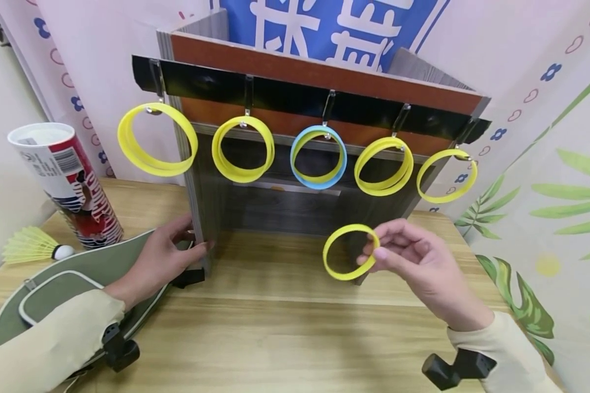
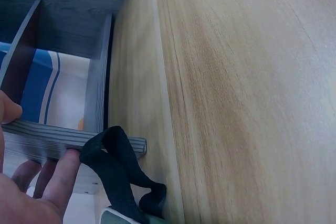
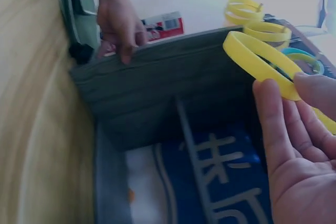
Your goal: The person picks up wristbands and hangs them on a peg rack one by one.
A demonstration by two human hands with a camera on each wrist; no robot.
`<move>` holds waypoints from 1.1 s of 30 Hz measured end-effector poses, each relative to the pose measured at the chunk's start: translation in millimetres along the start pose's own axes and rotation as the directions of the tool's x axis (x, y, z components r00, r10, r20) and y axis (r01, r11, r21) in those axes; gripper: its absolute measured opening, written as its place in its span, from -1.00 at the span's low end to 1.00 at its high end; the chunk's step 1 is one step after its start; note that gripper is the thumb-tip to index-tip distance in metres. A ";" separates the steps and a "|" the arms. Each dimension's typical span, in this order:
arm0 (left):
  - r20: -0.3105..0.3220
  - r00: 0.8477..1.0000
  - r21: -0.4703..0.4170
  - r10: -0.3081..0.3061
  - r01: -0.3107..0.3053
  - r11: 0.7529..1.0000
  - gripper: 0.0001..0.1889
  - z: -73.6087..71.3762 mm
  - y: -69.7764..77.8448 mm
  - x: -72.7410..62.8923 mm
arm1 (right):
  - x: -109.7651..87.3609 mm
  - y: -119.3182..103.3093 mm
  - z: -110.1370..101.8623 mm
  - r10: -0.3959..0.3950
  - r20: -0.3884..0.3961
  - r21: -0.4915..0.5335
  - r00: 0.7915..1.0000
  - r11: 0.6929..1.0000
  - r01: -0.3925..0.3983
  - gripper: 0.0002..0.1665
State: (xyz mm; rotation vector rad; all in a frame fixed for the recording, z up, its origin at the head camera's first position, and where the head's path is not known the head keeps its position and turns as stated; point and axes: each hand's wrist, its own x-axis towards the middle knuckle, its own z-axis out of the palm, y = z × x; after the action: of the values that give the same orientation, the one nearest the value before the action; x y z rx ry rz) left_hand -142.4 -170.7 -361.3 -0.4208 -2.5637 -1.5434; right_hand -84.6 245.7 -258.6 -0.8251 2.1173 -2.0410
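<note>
My right hand (image 1: 418, 267) pinches a yellow wristband-like ring (image 1: 346, 276) between thumb and fingertips, in front of a dark grey wooden shelf unit (image 1: 213, 202) and below its hooks. The right wrist view shows the thumb on one face of the band (image 3: 257, 61) and fingers beneath it. My left hand (image 1: 159, 256) grips the shelf's left side panel low down, thumb on the inner side and fingers outside. Above, yellow rings (image 1: 157, 170) and a blue ring (image 1: 295, 174) with a yellow one inside it hang from metal hooks (image 1: 330, 103) on a black strip (image 1: 285, 98).
Left of the shelf lie a green racket bag (image 1: 123, 262) with a black strap (image 2: 113, 161), and a yellow shuttlecock (image 1: 31, 245). A red and white tube (image 1: 86, 191) stands behind them. All are on a wooden table (image 1: 275, 338), with a printed curtain (image 1: 472, 33) behind.
</note>
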 end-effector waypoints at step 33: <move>-0.002 1.000 0.024 0.007 -0.007 1.000 -0.37 -0.3 0.6 0.9 | 12.2 -24.8 -51.6 -0.250 -0.492 0.253 0.834 0.875 0.412 -0.75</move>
State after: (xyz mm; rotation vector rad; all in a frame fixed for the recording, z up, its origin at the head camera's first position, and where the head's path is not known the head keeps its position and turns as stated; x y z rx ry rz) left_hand -143.1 -170.5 -360.5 -0.4248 -2.5736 -1.5079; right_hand -108.9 287.9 -226.0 -0.7720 1.7755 -2.9370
